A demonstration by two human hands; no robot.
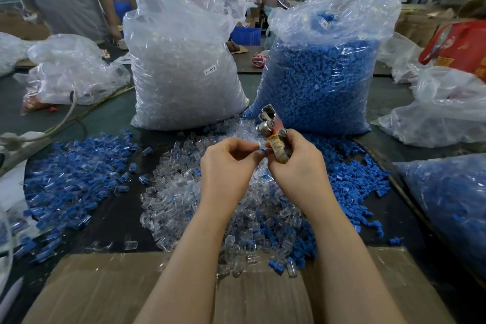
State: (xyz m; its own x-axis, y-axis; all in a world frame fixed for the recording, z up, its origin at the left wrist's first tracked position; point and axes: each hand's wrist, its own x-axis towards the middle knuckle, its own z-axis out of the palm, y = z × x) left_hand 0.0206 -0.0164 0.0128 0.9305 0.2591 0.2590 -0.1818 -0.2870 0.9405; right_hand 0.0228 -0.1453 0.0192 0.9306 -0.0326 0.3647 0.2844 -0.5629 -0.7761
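Fingers of the left hand (228, 163) are pinching a small blue plug (263, 150) just beside the wrapped handle of the tool (271, 126), which the right hand (297, 166) is gripping in a fist. Both are hovering over the clear caps (184, 192). The tool is pointing up and away, its metal head lying above the plug, so the left hand is likely needing to raise it there.

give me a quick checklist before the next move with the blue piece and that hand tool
1. The right hand grips the hand tool by its wrapped handle: ok.
2. The left hand pinches the blue piece at its fingertips: ok.
3. The blue piece is lined up with the hand tool: cannot tell, fingers hide it.
4. The clear caps are piled below both hands: ok.
5. The loose blue plugs are heaped beside the right hand: ok.
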